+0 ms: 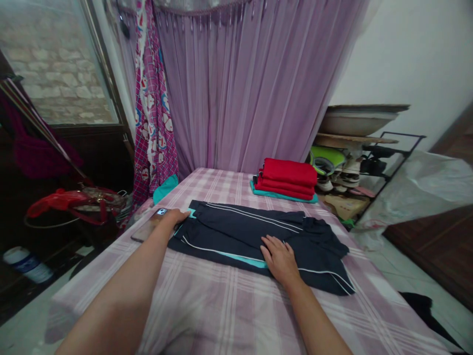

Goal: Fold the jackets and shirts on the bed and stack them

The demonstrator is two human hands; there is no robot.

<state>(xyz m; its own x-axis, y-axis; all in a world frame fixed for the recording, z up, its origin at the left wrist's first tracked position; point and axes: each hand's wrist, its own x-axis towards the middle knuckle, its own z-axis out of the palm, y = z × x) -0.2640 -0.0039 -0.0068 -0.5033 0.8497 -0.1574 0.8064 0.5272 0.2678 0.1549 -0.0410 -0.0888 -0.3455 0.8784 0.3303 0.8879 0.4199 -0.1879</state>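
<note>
A navy garment (236,227) with white piping and turquoise patches lies folded lengthwise across the checked cloth. At its left end, my left hand (177,217) closes its fingers on the edge, beside a bit of turquoise fabric. My right hand (280,254) rests palm down on the garment right of its middle, fingers stretched out and slightly spread. Partly covered by my left forearm, a phone (148,228) lies on the cloth left of the garment.
A folded stack of red clothes (288,176) sits on turquoise fabric at the back right. The checked cloth (210,301) covers the surface beneath. Purple curtains (236,88) hang behind. Right of it stands a rack (391,172) with shoes and a basin; a red bag (55,203) is at left.
</note>
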